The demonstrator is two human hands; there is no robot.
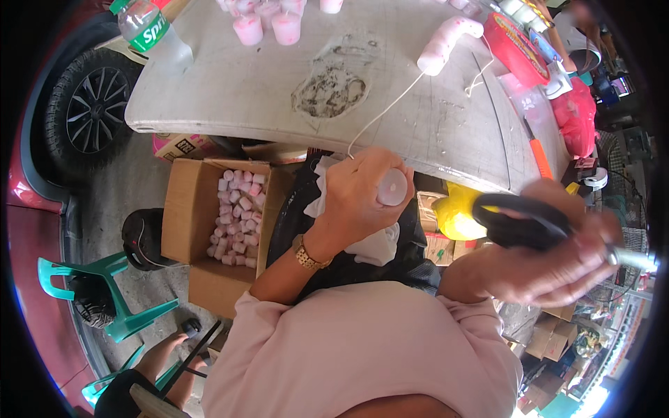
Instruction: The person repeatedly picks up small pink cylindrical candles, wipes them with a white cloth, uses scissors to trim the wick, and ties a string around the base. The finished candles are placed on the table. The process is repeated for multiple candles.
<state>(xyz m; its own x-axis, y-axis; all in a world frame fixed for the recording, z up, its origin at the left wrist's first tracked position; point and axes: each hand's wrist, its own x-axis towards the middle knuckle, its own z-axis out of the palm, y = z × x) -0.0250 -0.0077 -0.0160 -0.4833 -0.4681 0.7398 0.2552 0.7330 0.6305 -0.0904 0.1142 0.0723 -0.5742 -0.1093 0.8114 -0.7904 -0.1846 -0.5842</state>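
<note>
Bright, even daylight falls from above, with the pale surface near glare at the top of the frame. Fisheye bending curves straight edges, a black vignette rings the corners, and the right hand at centre right is motion-blurred.

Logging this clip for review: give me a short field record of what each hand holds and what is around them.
left hand: grips a small white candle, its white string running up across the table
right hand: holds black-handled scissors
table: grey, worn, with pink candles at its far edge
below table: open cardboard box of small pink candles
left side: green plastic chair, car wheel
</note>
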